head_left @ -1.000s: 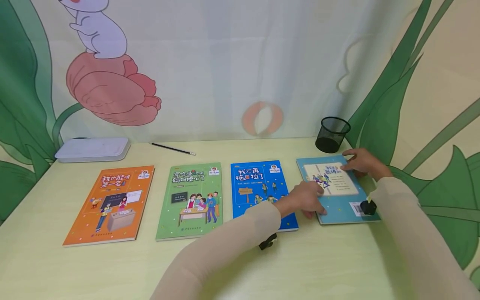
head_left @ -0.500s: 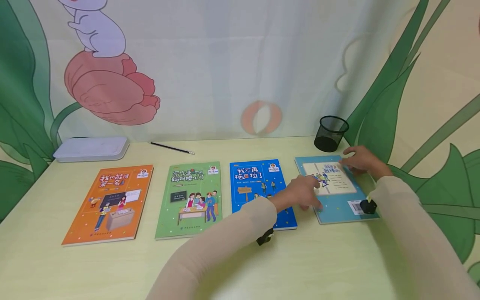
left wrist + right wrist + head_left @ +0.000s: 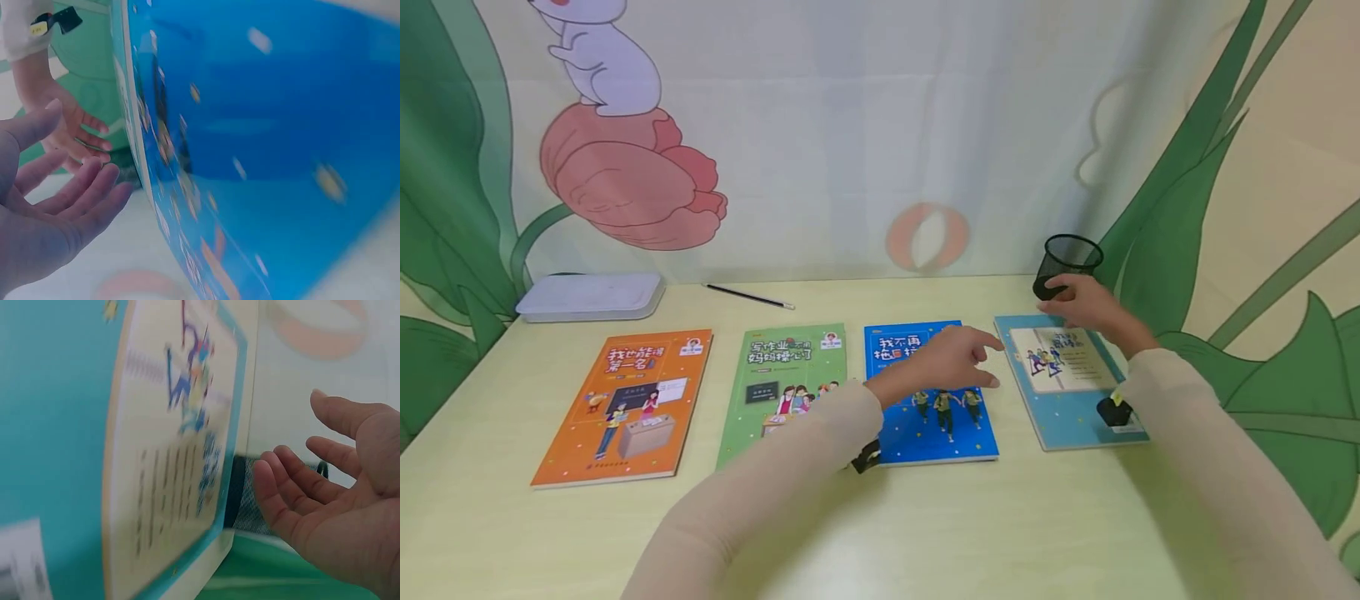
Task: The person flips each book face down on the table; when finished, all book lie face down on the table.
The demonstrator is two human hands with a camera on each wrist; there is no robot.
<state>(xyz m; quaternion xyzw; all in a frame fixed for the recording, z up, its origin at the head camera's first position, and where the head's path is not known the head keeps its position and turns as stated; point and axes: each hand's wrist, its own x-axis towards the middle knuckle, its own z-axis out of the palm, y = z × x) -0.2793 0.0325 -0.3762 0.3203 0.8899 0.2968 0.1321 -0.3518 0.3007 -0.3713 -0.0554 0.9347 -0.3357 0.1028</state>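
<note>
My left hand point(image 3: 946, 358) hovers over the blue book point(image 3: 940, 433), its fingers loosely bent with nothing in them. In the left wrist view the same hand point(image 3: 62, 206) shows bare fingers above the blue cover point(image 3: 262, 137). My right hand point(image 3: 1086, 302) is over the top edge of the light-blue book point(image 3: 1067, 408), just in front of the black mesh pen holder point(image 3: 1071, 250). In the right wrist view this hand point(image 3: 337, 494) is spread and holds nothing. The light-blue book lies flat, with a barcode partly hidden by the wrist camera.
A green book point(image 3: 752, 400), partly covered by the left sleeve, and an orange book point(image 3: 625, 408) lie to the left. Behind them are a pencil point(image 3: 748, 295) and a pale pencil case point(image 3: 591, 297). A printed curtain point(image 3: 820, 150) hangs behind the table.
Both hands have let go of the light-blue book. My left hand has moved left over the blue book; my right hand has moved up and left toward the pen holder. The books stay put.
</note>
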